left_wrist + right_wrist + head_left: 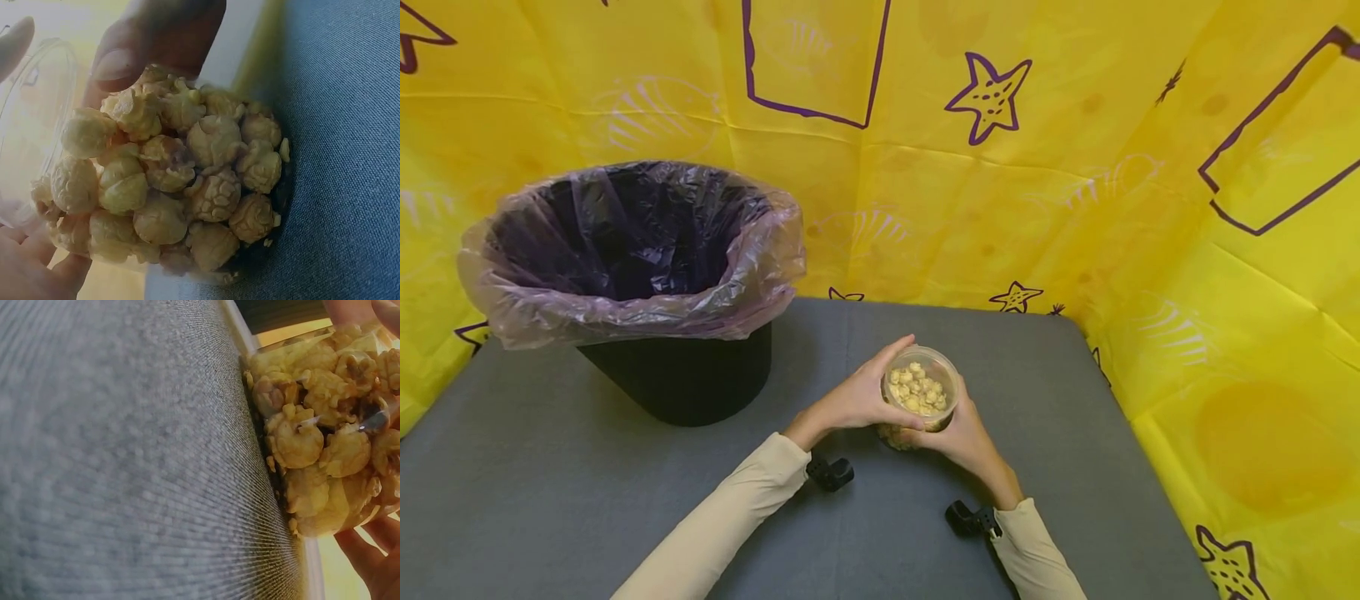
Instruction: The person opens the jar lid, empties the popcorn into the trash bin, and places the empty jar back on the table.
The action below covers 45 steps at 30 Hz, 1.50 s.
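Note:
A clear plastic tub (957, 385) of pale caramel popcorn (917, 388) stands upright on the grey tabletop, at the middle right in the head view. My left hand (859, 398) holds its left side, and my right hand (964, 435) grips the right side. Both thumbs lie along the near side, with their tips close together. In the left wrist view rounded popcorn (212, 140) shows through the clear wall, with small crumbs near the bottom. The popcorn (297, 440) also presses against the wall in the right wrist view. Whether a clear lid covers the top, I cannot tell.
A black bin (700, 383) stands on the grey table (880, 533) to the left, lined with a translucent pinkish bag (760, 275) folded over its rim. Yellow patterned cloth (925, 192) hangs behind and along the right edge. Black wrist cameras (833, 474) are strapped on both wrists.

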Motion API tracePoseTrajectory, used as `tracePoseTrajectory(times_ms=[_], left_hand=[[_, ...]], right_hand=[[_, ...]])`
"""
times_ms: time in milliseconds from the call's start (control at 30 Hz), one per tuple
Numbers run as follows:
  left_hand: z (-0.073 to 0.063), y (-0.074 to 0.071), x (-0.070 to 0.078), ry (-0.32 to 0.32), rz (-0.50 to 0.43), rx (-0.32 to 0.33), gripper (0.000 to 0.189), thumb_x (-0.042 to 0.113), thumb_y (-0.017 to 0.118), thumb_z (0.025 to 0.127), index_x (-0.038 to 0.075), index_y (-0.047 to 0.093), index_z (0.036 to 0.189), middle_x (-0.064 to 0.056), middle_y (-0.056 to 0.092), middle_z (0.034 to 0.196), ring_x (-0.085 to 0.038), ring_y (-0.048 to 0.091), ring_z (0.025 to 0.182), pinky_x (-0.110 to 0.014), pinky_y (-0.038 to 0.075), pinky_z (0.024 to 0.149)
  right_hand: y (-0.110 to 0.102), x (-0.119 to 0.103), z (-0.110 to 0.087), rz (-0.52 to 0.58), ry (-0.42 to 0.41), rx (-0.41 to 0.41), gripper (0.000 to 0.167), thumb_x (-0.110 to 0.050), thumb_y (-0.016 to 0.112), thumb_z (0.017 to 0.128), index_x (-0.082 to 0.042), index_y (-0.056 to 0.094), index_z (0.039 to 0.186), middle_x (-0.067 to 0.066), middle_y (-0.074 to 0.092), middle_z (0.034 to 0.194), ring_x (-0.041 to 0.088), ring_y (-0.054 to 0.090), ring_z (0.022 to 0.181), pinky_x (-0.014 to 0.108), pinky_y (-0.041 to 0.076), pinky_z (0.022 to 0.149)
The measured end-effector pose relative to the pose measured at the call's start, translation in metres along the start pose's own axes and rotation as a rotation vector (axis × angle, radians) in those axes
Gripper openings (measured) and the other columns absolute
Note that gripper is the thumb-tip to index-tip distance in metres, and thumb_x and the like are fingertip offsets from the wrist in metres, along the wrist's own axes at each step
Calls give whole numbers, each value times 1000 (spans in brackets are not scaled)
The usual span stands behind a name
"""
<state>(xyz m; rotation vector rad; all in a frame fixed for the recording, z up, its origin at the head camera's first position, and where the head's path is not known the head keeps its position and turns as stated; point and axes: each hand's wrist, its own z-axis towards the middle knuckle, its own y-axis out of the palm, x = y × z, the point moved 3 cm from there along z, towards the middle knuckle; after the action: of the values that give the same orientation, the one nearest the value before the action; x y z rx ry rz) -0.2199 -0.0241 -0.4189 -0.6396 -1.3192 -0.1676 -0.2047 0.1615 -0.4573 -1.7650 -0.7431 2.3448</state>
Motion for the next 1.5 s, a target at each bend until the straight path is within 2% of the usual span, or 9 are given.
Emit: tracePoseTrajectory(times_ms=[100, 267, 400, 533, 667, 833, 1033, 1200, 1500], left_hand=[[0, 2, 0, 8, 6, 42, 114, 34, 92, 67, 24, 24, 158, -4, 35, 158, -32, 38, 142, -56, 33, 113], [-4, 10, 2, 31, 44, 197, 108, 24, 94, 65, 19, 33, 154, -5, 43, 153, -29, 44, 138, -52, 36, 112], [-10, 22, 6, 6, 46, 313, 108, 31, 93, 66, 18, 32, 154, -5, 41, 154, -30, 44, 137, -54, 36, 111], [-14, 33, 9, -34, 14, 370, 111, 36, 91, 68, 17, 26, 156, -7, 35, 157, -33, 41, 139, -56, 35, 111], [-15, 31, 11, -50, -1, 322, 112, 32, 89, 71, 18, 20, 158, -7, 28, 160, -35, 35, 144, -57, 31, 114], [-12, 12, 6, -10, 84, 151, 112, 30, 90, 71, 19, 20, 159, -5, 29, 160, -29, 34, 144, -56, 31, 114], [-3, 0, 4, 57, 123, 20, 112, 28, 91, 69, 22, 24, 158, -4, 33, 159, -30, 37, 144, -56, 34, 113], [-5, 5, 4, 98, 109, 84, 109, 26, 92, 68, 20, 28, 156, -6, 35, 158, -34, 40, 141, -56, 36, 111], [-10, 24, 4, 96, 75, 328, 108, 28, 92, 67, 15, 31, 155, -9, 35, 157, -32, 41, 140, -57, 35, 112]], right_hand=[[-1, -13, -1, -10, 3, -4, 113, -6, 91, 65, -5, 23, 155, 18, 43, 150, 31, 43, 136, 50, 33, 112], [-4, -30, -3, -2, 6, 0, 109, -6, 91, 65, 0, 26, 152, 21, 44, 148, 33, 45, 133, 54, 35, 110], [-4, -33, -4, 1, -5, 9, 109, -6, 91, 65, 0, 26, 152, 21, 45, 148, 33, 46, 133, 53, 36, 110], [-5, -33, -5, 6, -2, 9, 108, -4, 90, 66, -1, 27, 153, 22, 47, 146, 33, 46, 133, 47, 36, 111], [-6, -35, -5, 3, 1, 1, 107, -4, 89, 67, -1, 26, 153, 24, 45, 147, 35, 45, 133, 52, 35, 111], [-4, -8, -2, 11, -23, -17, 114, -14, 93, 65, -18, 24, 156, 13, 43, 150, 30, 44, 135, 57, 32, 111], [-3, 4, 0, 49, -27, -81, 119, -18, 95, 62, -33, 22, 155, 1, 41, 152, 21, 44, 134, 47, 35, 112], [-1, 4, 0, 35, -42, -62, 119, -19, 95, 62, -32, 21, 155, 2, 40, 153, 21, 43, 136, 47, 34, 113], [1, 6, 0, 4, -49, -4, 117, -18, 94, 65, -21, 21, 156, 10, 40, 154, 26, 44, 136, 55, 35, 111]])
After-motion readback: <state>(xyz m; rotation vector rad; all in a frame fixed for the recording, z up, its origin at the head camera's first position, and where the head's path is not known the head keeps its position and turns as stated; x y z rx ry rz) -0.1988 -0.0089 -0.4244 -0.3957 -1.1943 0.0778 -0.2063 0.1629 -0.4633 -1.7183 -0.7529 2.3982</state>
